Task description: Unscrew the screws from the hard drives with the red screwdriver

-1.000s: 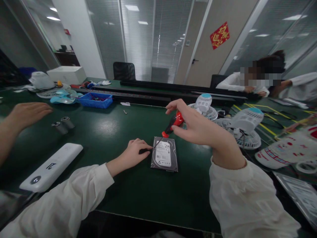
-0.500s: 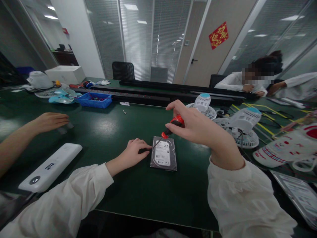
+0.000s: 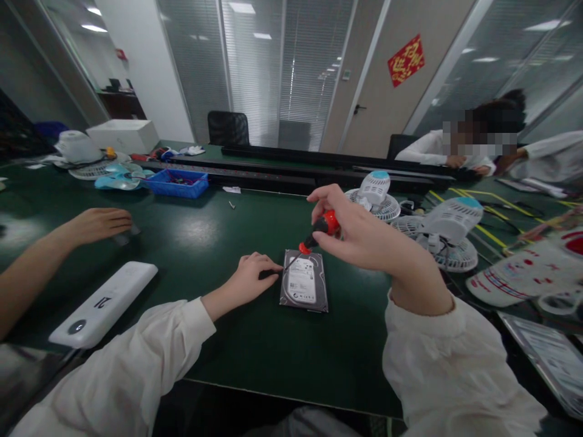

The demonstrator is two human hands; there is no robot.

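Observation:
A hard drive with a white label lies flat on the dark green table. My left hand rests on the table at its left side, thumb and fingertips pinched against the upper left edge. In my right hand, above the drive's upper right corner, is a red and black screwdriver, held by its handle. Its thin shaft slants down to the left, and the tip meets the drive's left edge beside my left fingertips. Whether a screw sits under the tip is too small to tell.
At the left, another person's hand holds something translucent above a white power bank. A blue basket stands toward the back. White fans and a white patterned mug are at right; a person sits beyond them.
The view has shifted slightly, moving the table items a little to the right. My right fingers have shifted slightly around the screwdriver handle. The tip and my left hand keep their places at the drive.

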